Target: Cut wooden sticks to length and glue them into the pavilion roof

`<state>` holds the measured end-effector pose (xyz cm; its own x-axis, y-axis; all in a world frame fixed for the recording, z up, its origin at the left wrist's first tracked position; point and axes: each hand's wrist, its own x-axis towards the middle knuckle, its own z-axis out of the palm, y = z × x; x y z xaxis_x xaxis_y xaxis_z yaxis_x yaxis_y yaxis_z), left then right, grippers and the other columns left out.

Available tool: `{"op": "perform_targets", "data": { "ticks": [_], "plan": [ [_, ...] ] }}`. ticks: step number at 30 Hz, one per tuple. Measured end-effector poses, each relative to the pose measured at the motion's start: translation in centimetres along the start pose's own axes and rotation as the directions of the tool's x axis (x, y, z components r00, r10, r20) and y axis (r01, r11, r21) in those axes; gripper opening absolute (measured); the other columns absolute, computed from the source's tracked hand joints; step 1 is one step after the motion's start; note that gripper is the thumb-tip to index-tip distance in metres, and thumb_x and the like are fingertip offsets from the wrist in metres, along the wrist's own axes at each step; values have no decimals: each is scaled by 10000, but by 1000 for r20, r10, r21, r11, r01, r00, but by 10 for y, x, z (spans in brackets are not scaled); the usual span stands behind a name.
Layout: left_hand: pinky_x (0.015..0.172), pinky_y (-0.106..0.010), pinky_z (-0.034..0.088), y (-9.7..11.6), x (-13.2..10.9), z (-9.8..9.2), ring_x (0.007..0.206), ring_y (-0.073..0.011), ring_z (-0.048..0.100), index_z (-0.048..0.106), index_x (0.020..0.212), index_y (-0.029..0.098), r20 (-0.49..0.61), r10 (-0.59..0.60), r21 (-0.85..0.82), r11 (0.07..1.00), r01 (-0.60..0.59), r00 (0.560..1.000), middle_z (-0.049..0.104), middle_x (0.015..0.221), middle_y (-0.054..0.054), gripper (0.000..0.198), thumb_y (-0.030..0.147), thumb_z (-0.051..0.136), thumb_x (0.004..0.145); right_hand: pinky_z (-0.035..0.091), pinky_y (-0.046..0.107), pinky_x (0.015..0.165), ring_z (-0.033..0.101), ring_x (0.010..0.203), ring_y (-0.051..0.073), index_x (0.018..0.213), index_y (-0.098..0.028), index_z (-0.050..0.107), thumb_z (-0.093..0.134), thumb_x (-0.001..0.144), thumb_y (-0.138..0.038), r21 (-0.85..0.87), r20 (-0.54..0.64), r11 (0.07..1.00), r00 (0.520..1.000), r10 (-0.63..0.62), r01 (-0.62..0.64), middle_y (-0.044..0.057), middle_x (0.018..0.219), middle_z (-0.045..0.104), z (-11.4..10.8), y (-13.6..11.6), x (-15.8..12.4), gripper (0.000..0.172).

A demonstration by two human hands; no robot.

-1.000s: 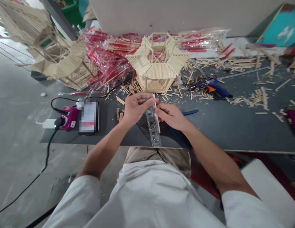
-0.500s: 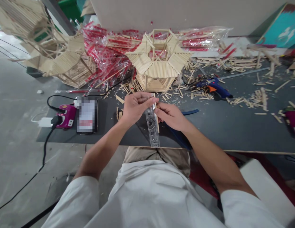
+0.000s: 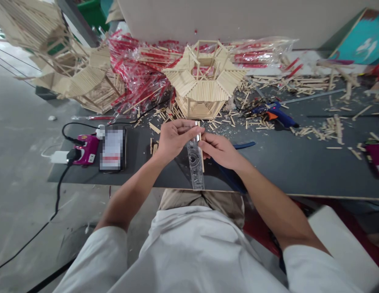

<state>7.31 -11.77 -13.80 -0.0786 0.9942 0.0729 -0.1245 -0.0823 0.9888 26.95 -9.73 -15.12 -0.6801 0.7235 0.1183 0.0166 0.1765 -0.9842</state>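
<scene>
My left hand point(image 3: 174, 140) grips the upper end of a clear plastic ruler point(image 3: 194, 162) with cut-out shapes, thumb across its top. Along the ruler's right edge runs a thin wooden stick point(image 3: 202, 158), pinched between the thumb and fingers of my right hand point(image 3: 218, 148). Both hands are close together over the front of the table, and some fingertips are hidden behind the ruler. Just beyond them stands a small pavilion model point(image 3: 206, 87) built of wooden sticks, with a sloping tiered roof.
A blue glue gun point(image 3: 277, 114) lies to the right among stick offcuts point(image 3: 317, 130). A phone point(image 3: 112, 148) and a purple power adapter point(image 3: 87, 149) with cables are at left. Another stick model point(image 3: 85, 83) stands behind them, near red-and-clear plastic wrappers point(image 3: 131, 69).
Both hands keep their hold on the ruler and stick with hardly any movement. The whole view has shifted very slightly.
</scene>
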Motion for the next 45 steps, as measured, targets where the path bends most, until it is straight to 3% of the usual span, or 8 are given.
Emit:
{"op": "perform_targets", "data": {
  "ticks": [10,22,40,45],
  "plan": [
    [667,-262,604,1,2,0,735,-159,794,805,901,188,-1,7,-6,1000,-7,1000,858,879,-65,408,502,1002,730,430,278,637,569,632,136,821,-227,554,607,1076,-631,-58,-14,998,1000,0,-1,-28,683,623,1,-1,0,481],
    [664,-268,610,-1,1,-5,764,-175,805,815,949,191,31,50,7,999,-51,998,863,906,-69,345,466,964,804,418,276,614,566,612,135,822,-232,548,613,1072,-637,-64,-31,998,999,17,-19,-27,664,628,1,-1,-2,481],
    [627,-260,598,4,2,-2,681,-149,775,790,897,183,19,15,-6,1000,-15,1000,858,875,-67,428,524,994,737,417,274,613,562,612,132,827,-225,565,637,1065,-611,-51,-19,998,1000,20,-21,-27,669,632,1,3,-2,459],
    [701,-265,635,1,3,-1,806,-190,828,810,901,181,-6,11,-58,998,-11,1000,858,885,-62,395,481,1006,735,444,291,636,557,649,139,861,-211,606,693,1016,-514,14,-157,1000,988,5,-3,-21,731,603,11,3,3,351]
  ]
}}
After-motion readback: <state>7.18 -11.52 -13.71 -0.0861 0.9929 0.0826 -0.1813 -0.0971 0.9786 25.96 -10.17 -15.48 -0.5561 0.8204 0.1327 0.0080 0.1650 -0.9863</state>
